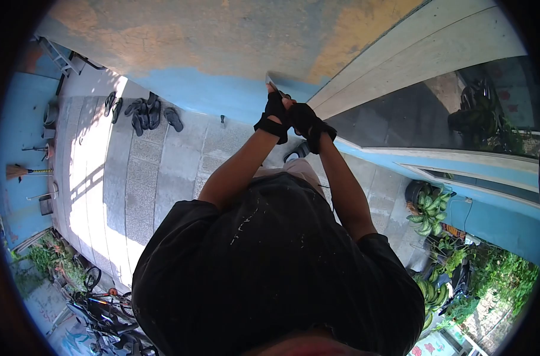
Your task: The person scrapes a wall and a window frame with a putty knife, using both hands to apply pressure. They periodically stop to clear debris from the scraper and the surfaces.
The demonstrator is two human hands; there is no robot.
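Both my hands wear black fingerless gloves and meet in front of me at the wall [187,85]. My left hand [274,111] is closed on a scraper [270,79], with its thumb stretched toward the blade. Right beside it, my right hand [305,121] is wrapped round the handle end of the same tool, most of which the gloves hide. The thin blade meets the wall where light blue paint borders a bare, patchy brown and orange area. White flecks mark the front of my black shirt.
A window with a pale frame [394,59] adjoins the wall on the right. Pairs of sandals [145,114] lie on the tiled floor at left. A broom [20,171] and a bicycle [112,296] stand farther left. A potted plant [430,210] is at right.
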